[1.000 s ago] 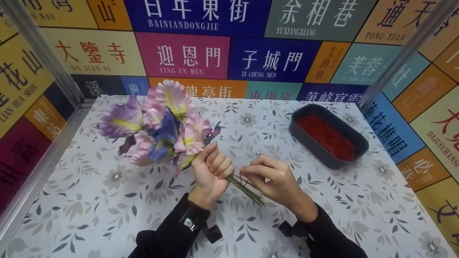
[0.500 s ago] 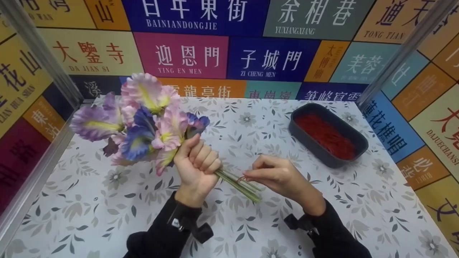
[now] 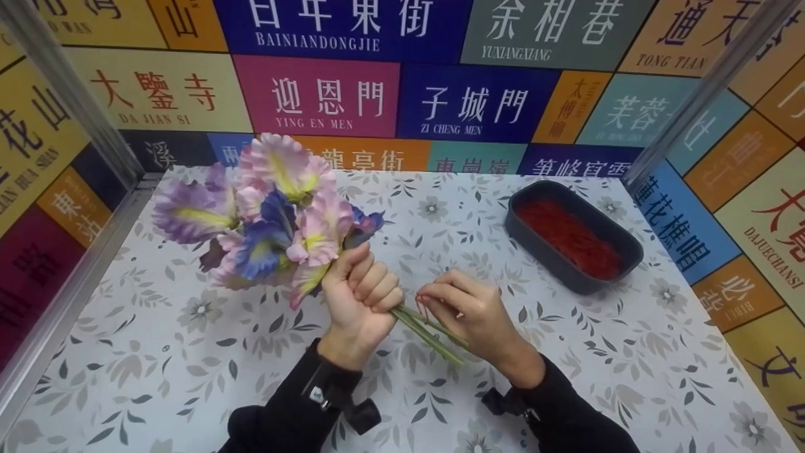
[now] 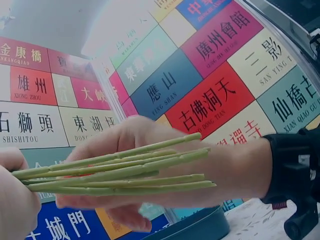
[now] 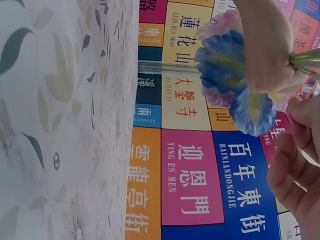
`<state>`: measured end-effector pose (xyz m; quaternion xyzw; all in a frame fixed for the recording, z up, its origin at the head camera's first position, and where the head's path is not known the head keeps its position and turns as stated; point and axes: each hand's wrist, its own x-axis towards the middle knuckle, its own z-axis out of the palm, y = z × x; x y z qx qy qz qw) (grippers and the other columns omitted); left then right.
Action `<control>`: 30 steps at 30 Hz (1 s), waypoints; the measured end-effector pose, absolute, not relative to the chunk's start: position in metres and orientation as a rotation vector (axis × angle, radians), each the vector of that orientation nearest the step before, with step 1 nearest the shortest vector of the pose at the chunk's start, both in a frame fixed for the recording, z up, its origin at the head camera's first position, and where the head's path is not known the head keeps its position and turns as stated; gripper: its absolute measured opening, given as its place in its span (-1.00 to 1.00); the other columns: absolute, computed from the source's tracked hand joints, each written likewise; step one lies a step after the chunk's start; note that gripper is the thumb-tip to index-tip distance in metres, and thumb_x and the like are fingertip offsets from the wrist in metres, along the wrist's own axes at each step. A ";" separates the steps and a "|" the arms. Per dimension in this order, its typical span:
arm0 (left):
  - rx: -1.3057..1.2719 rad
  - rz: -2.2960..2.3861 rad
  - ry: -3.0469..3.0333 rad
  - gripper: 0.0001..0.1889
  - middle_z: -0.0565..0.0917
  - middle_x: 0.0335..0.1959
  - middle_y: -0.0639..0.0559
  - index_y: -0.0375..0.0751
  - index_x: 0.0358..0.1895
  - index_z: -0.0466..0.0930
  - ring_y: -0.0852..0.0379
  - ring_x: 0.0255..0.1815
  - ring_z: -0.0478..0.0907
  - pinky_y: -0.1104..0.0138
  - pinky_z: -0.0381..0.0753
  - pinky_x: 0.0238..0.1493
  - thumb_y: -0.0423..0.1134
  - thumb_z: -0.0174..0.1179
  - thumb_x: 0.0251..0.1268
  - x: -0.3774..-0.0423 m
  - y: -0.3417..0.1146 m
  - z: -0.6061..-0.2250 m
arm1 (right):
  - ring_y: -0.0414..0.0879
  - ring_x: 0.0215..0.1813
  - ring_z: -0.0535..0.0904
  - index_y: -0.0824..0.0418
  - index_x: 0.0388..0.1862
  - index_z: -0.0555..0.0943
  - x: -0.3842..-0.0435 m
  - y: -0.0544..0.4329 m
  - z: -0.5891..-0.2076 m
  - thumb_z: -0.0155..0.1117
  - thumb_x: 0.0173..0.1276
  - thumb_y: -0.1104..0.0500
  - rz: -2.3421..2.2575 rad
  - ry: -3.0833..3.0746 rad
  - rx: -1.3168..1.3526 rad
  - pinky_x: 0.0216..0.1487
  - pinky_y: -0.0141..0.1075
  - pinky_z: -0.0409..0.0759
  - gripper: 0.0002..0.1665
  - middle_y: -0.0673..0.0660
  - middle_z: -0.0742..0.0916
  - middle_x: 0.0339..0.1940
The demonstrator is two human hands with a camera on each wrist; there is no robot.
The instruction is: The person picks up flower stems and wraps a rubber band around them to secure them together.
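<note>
Around the green stems [image 3: 433, 340] of a bunch of artificial irises [image 3: 261, 248] curl the fingers of my left hand [image 3: 361, 299]. Its ruffled pink, purple and blue heads lean to the far left, while the bare stem ends stick out toward the right. My right hand [image 3: 475, 314] pinches a thin red strand [image 3: 424, 306] between thumb and fingertips, right at the stems below the left fist. In the left wrist view several cut stems [image 4: 135, 162] cross in front of the right hand. A blue iris [image 5: 222, 57] shows beyond the left hand in the right wrist view.
A dark grey oblong box [image 3: 547, 270] full of thin red strands [image 3: 569, 239] stands at the back right. The table [image 3: 264, 390] has a leaf-patterned cover. Colourful sign-printed panels [image 3: 321, 94] with metal corner posts enclose its back and sides.
The left hand swung the bunch left, then came partway back right. My right hand, drawn off to the right with the strand stretched, is again close against the stems.
</note>
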<state>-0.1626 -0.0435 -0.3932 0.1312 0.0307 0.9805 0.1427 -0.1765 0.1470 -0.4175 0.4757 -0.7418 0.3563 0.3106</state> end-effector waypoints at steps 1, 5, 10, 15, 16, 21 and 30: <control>0.390 2.822 0.074 -0.46 0.02 -0.82 0.22 0.02 -0.72 -0.03 0.30 -0.79 -0.10 0.47 -0.09 -0.74 -0.23 0.08 0.39 -0.162 -0.044 -0.393 | -0.24 -0.41 0.56 0.20 -0.17 0.74 -0.176 0.146 -0.419 0.44 0.30 0.36 0.957 -1.975 1.250 -0.44 -0.51 0.53 -0.85 0.01 0.67 -0.30; 0.446 2.804 0.012 -0.45 0.04 -0.82 0.21 0.02 -0.72 -0.03 0.29 -0.79 -0.09 0.46 -0.09 -0.73 -0.23 0.06 0.42 -0.160 -0.046 -0.390 | -0.22 -0.37 0.59 0.21 -0.15 0.75 -0.173 0.139 -0.426 0.40 0.34 0.35 1.041 -2.012 1.278 -0.38 -0.51 0.56 -0.86 0.03 0.67 -0.30; 0.482 2.842 -0.083 -0.46 0.04 -0.81 0.21 0.01 -0.71 -0.04 0.27 -0.78 -0.09 0.45 -0.08 -0.72 -0.25 0.05 0.42 -0.162 -0.053 -0.389 | -0.27 -0.44 0.54 0.20 -0.28 0.70 -0.167 0.127 -0.436 0.38 0.35 0.34 1.126 -1.993 1.389 -0.41 -0.56 0.53 -0.94 0.00 0.64 -0.35; 0.509 2.880 -0.217 -0.47 0.02 -0.81 0.20 0.02 -0.72 -0.05 0.27 -0.78 -0.10 0.44 -0.09 -0.70 -0.27 0.01 0.41 -0.170 -0.062 -0.391 | -0.19 -0.41 0.63 0.24 -0.24 0.69 -0.158 0.114 -0.445 0.46 0.24 0.41 1.440 -1.991 1.408 -0.39 -0.47 0.61 -0.84 0.07 0.73 -0.33; 0.511 2.885 -0.235 -0.47 0.01 -0.81 0.20 0.02 -0.72 -0.05 0.27 -0.78 -0.10 0.44 -0.09 -0.70 -0.27 0.00 0.41 -0.171 -0.064 -0.391 | -0.15 -0.40 0.65 0.26 -0.22 0.70 -0.155 0.112 -0.447 0.45 0.23 0.44 1.515 -1.995 1.410 -0.37 -0.43 0.63 -0.82 0.10 0.75 -0.31; 0.512 2.925 -0.269 -0.48 0.00 -0.81 0.19 0.01 -0.72 -0.06 0.26 -0.77 -0.11 0.43 -0.10 -0.71 -0.26 -0.04 0.43 -0.178 -0.070 -0.395 | -0.14 -0.59 0.54 0.27 -0.18 0.73 -0.138 0.102 -0.451 0.38 0.32 0.39 1.819 -2.143 1.330 -0.61 -0.39 0.54 -0.88 0.13 0.72 -0.35; 0.500 3.002 -0.294 -0.48 0.00 -0.81 0.18 0.01 -0.72 -0.05 0.26 -0.78 -0.11 0.43 -0.11 -0.72 -0.27 -0.05 0.42 -0.183 -0.078 -0.394 | -0.30 -0.69 0.48 0.17 -0.17 0.72 -0.109 0.101 -0.431 0.32 0.43 0.26 1.821 -2.283 1.241 -0.73 -0.47 0.46 -0.93 0.07 0.67 -0.43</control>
